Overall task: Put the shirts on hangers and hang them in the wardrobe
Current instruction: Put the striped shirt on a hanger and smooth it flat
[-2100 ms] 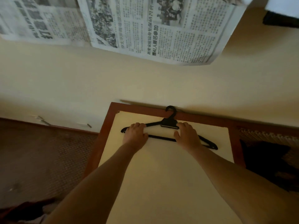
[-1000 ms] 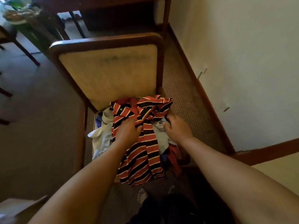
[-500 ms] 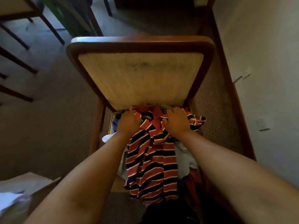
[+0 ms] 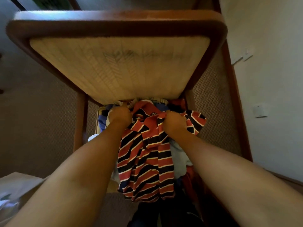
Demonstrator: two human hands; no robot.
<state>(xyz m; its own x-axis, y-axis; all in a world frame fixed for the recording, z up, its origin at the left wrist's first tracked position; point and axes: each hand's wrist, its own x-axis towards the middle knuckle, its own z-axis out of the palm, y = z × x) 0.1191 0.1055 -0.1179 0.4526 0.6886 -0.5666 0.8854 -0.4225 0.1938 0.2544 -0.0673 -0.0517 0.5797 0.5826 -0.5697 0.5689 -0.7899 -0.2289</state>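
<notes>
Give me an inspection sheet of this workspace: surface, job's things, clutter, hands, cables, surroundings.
Surface: chair with a wooden frame and pale woven back; its seat is buried under clothes.
Job's things: striped shirt, red, black and white, held up by its collar end and hanging down in front of the seat. No hanger or wardrobe in view.
Clutter: pile of clothes under the shirt, pale, blue and red pieces.
Hands: left hand and right hand each grip the shirt near the collar.
Cables: nothing seen.
Surroundings: patterned carpet, pale wall on the right with a wooden skirting board.
</notes>
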